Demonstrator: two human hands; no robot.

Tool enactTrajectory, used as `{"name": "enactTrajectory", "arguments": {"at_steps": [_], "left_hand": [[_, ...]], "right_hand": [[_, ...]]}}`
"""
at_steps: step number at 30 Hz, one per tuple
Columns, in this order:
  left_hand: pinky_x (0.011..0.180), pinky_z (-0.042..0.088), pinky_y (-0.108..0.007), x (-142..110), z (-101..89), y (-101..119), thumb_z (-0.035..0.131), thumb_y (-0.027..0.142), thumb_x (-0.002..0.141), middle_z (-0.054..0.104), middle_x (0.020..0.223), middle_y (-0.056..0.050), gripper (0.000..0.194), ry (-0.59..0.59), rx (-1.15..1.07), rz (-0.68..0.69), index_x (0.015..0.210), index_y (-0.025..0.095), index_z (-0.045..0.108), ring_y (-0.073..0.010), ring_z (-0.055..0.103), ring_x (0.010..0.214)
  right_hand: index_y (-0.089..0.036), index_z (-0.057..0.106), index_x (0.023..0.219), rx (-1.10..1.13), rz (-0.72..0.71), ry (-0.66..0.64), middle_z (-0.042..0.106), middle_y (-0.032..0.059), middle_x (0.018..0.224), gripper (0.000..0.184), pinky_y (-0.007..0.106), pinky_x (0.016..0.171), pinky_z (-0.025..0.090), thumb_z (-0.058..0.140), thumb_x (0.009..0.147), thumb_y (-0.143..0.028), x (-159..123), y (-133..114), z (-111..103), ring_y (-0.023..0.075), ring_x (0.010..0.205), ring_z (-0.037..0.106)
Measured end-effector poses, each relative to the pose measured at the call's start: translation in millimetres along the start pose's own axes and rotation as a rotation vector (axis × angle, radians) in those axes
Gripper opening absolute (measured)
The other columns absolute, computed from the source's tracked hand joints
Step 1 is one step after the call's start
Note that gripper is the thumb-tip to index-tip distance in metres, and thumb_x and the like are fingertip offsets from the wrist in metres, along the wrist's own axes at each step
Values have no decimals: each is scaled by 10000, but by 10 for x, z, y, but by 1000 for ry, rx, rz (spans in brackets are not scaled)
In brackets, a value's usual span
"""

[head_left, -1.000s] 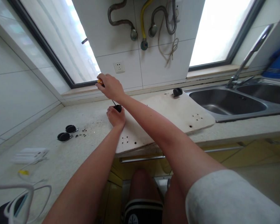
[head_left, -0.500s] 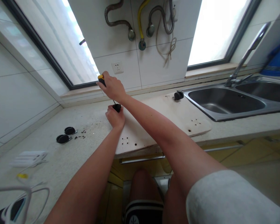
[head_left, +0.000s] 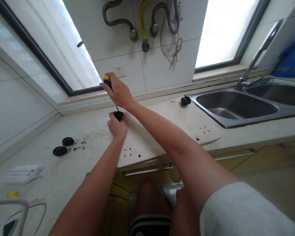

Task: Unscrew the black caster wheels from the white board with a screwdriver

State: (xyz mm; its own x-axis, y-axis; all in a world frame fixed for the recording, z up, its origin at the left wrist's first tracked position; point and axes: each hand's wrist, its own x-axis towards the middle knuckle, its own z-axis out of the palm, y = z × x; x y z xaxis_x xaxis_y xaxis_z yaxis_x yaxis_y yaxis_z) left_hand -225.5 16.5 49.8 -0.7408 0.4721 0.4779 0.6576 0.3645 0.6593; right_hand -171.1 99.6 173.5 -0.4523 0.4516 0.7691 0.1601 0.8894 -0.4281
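My right hand (head_left: pixel 120 91) is wrapped round the yellow and black handle of a screwdriver (head_left: pixel 107 80). Its thin shaft points down to a black caster wheel (head_left: pixel 118 115) at the far left corner of a white board (head_left: pixel 147 141). My left hand (head_left: pixel 117 127) grips that caster from the near side; the screwdriver's tip and any screw under it are hidden. Another caster (head_left: pixel 186 100) stands at the board's far right corner. Small holes show in both near corners of the board.
Two loose casters (head_left: pixel 60 150) lie on the counter at left, beside several small screws (head_left: pixel 83 142). A white power strip (head_left: pixel 22 173) with cables is nearer. At right is a steel sink (head_left: pixel 236 106) with a faucet (head_left: pixel 258 55). Hoses (head_left: pixel 118 22) hang on the wall behind.
The view has shifted slightly, so most things sit a little further left. Both hands keep their grips, and the screwdriver now stands a little more upright on the caster.
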Motion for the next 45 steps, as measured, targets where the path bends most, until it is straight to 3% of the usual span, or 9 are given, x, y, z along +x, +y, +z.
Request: {"name": "enactTrajectory", "arguments": {"at_steps": [3,8,15,21,26,29,37,45], "left_hand": [[1115,567,-508,14,-3,-20,770,238,979,793,1192,-134,371,-12,-15,13,1307,255,598,-371,754,1245],[1099,581,-486,79,-55,-107,816,209,917,799,1180,-106,438,-58,-27,48,1289,265,591,-338,779,1176],[1044,605,-459,190,-124,-288,826,251,902,793,1209,-94,456,-100,-49,151,1303,268,610,-300,780,1063],[896,601,-398,216,-120,-376,834,292,915,788,1166,-57,502,-124,-81,163,1362,270,606,-246,725,893],[788,556,-342,231,-121,-418,838,276,905,776,1188,-49,516,-133,-121,178,1365,267,605,-222,709,879],[758,525,-330,259,-138,-443,821,266,894,775,1174,-43,510,-143,-118,225,1360,268,614,-212,697,865],[733,489,-323,380,-210,-501,790,333,892,766,1198,-64,504,-233,-143,334,1356,262,607,-213,694,849],[818,535,-371,356,-223,-420,773,312,907,768,1177,-71,479,-213,-119,369,1352,257,601,-227,697,815]], "right_hand": [[-192,474,1549,11,42,76,710,114,1548,481,328,1078,536,322,1193,-477,-47,40,-54,227,1302,702],[-129,441,1558,37,153,169,705,132,1512,498,317,1096,533,305,1196,-441,-189,230,-108,211,1301,711],[-164,415,1531,126,140,279,674,140,1515,480,260,1120,527,351,1193,-499,-439,462,-84,170,1331,693],[-184,351,1582,148,227,336,603,163,1577,452,352,1134,559,255,1199,-404,-565,620,-63,193,1359,692],[-227,376,1562,193,229,358,656,120,1491,477,336,1103,583,329,1187,-519,-627,644,-69,190,1285,723],[-224,424,1475,299,168,450,693,106,1381,478,310,1055,592,408,1166,-588,-640,706,-1,175,1164,742],[-294,458,1324,406,253,747,693,38,1157,529,369,951,579,505,1094,-768,-554,1214,225,162,952,690],[-289,445,1332,368,254,721,693,40,1156,447,344,934,580,488,1133,-687,-579,1065,155,161,969,701]]}}
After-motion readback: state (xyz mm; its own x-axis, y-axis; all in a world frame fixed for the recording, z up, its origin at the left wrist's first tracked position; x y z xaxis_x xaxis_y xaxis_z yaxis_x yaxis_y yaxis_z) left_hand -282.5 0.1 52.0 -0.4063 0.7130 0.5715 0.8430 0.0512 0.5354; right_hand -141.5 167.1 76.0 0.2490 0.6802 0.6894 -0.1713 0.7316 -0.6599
